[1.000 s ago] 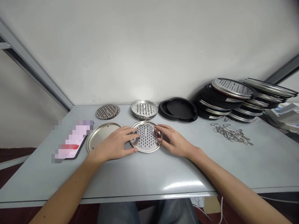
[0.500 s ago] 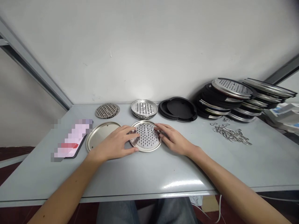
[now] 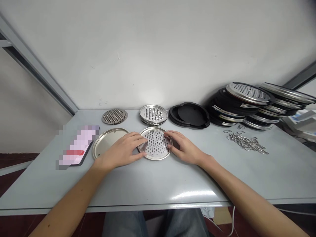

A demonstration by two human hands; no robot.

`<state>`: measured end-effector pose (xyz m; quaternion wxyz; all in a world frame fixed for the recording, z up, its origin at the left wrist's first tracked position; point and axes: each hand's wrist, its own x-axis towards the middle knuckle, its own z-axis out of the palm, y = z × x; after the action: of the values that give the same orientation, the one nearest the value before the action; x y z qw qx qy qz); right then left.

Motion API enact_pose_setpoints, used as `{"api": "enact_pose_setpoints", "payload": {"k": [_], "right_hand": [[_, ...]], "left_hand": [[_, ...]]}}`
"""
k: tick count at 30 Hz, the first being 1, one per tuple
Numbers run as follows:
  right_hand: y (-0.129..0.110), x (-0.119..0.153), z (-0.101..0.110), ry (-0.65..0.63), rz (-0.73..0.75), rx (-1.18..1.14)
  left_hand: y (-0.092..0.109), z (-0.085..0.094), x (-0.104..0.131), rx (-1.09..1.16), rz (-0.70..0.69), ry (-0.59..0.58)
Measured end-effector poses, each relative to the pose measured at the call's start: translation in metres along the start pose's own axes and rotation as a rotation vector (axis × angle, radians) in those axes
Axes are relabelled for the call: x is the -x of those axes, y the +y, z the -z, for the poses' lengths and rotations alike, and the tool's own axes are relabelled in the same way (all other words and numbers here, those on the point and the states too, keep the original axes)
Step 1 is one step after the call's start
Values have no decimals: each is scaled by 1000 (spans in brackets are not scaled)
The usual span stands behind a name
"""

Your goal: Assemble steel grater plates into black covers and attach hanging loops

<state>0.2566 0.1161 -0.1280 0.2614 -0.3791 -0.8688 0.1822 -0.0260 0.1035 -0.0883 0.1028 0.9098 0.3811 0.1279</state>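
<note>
A round metal grater plate (image 3: 156,144) with a raised rim lies flat on the table in front of me. My left hand (image 3: 125,148) grips it from the left, its fingertips over the perforated face and its thumb at the near-left rim. From the right, my right hand (image 3: 182,147) holds the same plate, with bent fingers on its upper right edge and the thumb lower down. Partly under my left hand is a plain round metal plate (image 3: 105,144) with small holes near its rim.
Behind are perforated discs (image 3: 114,116), stacked grater plates (image 3: 153,114) and black round holders (image 3: 194,114). Tall stacks of assembled graters (image 3: 247,93) stand right, behind loose metal clips (image 3: 247,143). A phone (image 3: 80,144) lies left; the table's front edge (image 3: 148,207) is near me.
My left thumb has moved up slightly along the plate's near-left rim, and the left fingers sit closer together. The grater plate stays in place; the view has shifted slightly.
</note>
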Motion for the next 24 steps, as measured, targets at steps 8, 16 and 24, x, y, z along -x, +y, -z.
{"api": "enact_pose_setpoints", "payload": {"k": [8, 16, 24], "right_hand": [[-1, 1, 0, -23, -10, -18], [-2, -1, 0, 28, -4, -21], [2, 1, -4, 4, -25, 53]], "left_hand": [[1, 2, 0, 17, 24, -16], [1, 1, 1, 32, 33, -16], [9, -6, -1, 24, 49, -15]]}}
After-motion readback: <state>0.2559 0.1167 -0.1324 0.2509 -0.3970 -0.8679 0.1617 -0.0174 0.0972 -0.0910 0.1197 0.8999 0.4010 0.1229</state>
